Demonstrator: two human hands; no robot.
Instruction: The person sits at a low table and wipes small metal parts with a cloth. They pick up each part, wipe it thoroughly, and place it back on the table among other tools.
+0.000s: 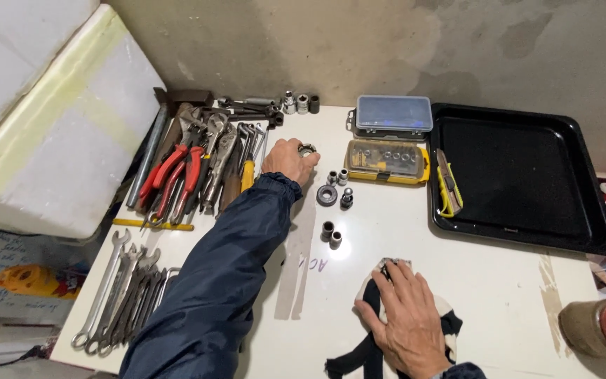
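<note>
Left grip: left hand (289,160), sleeved in dark blue, is extended across the counter (485,281) with fingers curled closed around a small round metal socket (307,149).
Socket position: held at the fingertips, just right of the tool pile and near the rear centre of the counter.
Right grip: right hand (407,319) lies flat, palm down, fingers spread, pressing on a black-and-white cloth (373,351); nothing is clasped in it.
Cloth position: near the front edge of the counter, partly hidden under the hand.
Loose sockets: several small sockets (337,188) and one ring-shaped part stand between the two hands, apart from both.
Hand tools: pliers with red handles (177,172) and locking pliers lie in a pile left of the left hand.
Spanners: a row of spanners (124,295) lies at the front left corner.
Cases: a yellow bit case (387,160) and a clear-lidded box (393,116) sit right of the left hand.
Tray: a black tray (527,175) occupies the right side, with a yellow utility knife (448,184) on its left rim.
</note>
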